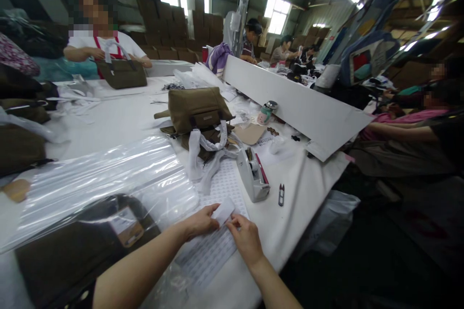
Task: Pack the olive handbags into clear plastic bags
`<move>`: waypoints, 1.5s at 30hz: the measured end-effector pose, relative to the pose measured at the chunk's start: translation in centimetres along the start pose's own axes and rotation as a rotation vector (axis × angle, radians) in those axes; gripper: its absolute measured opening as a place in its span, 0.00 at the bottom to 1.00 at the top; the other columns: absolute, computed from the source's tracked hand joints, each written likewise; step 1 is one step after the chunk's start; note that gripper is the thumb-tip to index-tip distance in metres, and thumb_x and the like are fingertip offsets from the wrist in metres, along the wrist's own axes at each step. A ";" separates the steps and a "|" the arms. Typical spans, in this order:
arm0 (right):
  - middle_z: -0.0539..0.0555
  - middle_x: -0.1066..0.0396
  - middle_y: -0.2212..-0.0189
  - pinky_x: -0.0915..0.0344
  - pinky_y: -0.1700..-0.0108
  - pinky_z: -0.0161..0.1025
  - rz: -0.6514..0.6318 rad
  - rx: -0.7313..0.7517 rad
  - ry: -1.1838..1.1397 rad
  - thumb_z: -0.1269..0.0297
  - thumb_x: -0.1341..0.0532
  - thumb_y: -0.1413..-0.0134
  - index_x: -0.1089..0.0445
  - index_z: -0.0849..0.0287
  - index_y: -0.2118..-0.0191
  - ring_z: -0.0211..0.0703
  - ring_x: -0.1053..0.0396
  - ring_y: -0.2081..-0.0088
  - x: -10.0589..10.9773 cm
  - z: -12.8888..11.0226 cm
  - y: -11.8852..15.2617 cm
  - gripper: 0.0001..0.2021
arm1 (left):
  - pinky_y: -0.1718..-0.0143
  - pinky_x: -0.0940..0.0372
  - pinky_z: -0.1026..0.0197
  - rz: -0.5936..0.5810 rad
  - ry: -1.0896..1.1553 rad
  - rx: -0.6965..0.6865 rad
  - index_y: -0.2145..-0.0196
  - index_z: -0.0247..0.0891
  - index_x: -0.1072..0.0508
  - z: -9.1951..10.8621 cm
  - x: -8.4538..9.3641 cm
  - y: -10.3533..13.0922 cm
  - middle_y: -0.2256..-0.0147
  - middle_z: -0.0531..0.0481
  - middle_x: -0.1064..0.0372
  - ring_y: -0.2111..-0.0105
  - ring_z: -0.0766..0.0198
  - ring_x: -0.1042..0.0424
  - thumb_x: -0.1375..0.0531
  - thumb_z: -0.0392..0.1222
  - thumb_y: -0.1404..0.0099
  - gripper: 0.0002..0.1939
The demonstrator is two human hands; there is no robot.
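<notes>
A small white card point(224, 209) is between my hands, above a sheet printed with rows of small marks point(226, 181). My left hand point(201, 222) grips the card's left edge between thumb and fingers. At its lower right corner, my right hand point(245, 237) is closed in a pinch; whether a finer piece is in those fingertips I cannot make out. To the left lies an olive bag in clear plastic point(72, 246), with a paper tag point(126, 227) showing through. Just beyond my hands stands a grey tape dispenser point(253, 178).
Thread snips point(281, 195) lie right of the dispenser. Farther back sit olive handbags point(199, 106) with white-wrapped handles, a lidded cup point(266, 112) and a long white board point(290, 106). Flat plastic bags point(108, 169) cover the left. Across the table a person point(105, 53) holds another olive bag.
</notes>
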State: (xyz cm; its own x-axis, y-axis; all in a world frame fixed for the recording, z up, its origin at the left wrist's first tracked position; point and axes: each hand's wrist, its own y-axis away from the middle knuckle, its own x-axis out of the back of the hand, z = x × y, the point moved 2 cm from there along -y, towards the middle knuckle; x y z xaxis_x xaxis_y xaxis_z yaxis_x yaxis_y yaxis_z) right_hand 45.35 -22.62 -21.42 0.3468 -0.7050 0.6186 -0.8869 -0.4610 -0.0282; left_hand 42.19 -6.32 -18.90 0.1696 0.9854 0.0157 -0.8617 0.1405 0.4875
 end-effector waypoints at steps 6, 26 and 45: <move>0.57 0.30 0.55 0.43 0.49 0.43 0.030 -0.059 -0.193 0.65 0.38 0.55 0.33 0.58 0.76 0.49 0.35 0.52 1.3 -1.7 0.4 0.05 | 0.62 0.36 0.58 0.135 -0.211 0.009 0.43 0.31 0.45 -0.8 1.7 -0.1 0.57 0.40 0.31 0.64 0.57 0.30 0.44 0.35 0.52 0.37; 0.39 0.50 0.90 0.61 0.85 0.30 -1.033 0.043 -0.515 0.55 0.38 0.59 0.36 0.59 0.75 0.28 0.56 0.88 -17.2 -28.8 0.9 0.12 | 0.50 0.40 0.54 1.385 -1.340 -0.243 0.49 0.41 0.35 -12.2 5.6 32.7 0.48 0.47 0.37 0.48 0.54 0.39 0.44 0.44 0.38 0.20; 0.54 0.27 0.77 0.37 0.70 0.37 -0.695 0.261 0.268 0.65 0.35 0.66 0.30 0.58 0.81 0.49 0.28 0.68 -31.2 -36.6 2.0 0.04 | 0.51 0.43 0.50 1.471 -1.393 -0.207 0.46 0.42 0.37 -17.0 8.1 31.1 0.45 0.49 0.40 0.50 0.51 0.38 0.41 0.50 0.43 0.27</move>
State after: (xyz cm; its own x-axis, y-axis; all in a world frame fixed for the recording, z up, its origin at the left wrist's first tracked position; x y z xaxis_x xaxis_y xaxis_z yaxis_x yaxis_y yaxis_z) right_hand 21.54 18.21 -12.03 0.6806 -0.0696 0.7294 -0.3818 -0.8833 0.2720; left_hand 8.64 7.65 -18.51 -0.4755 -0.3716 0.7974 -0.6752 -0.4269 -0.6016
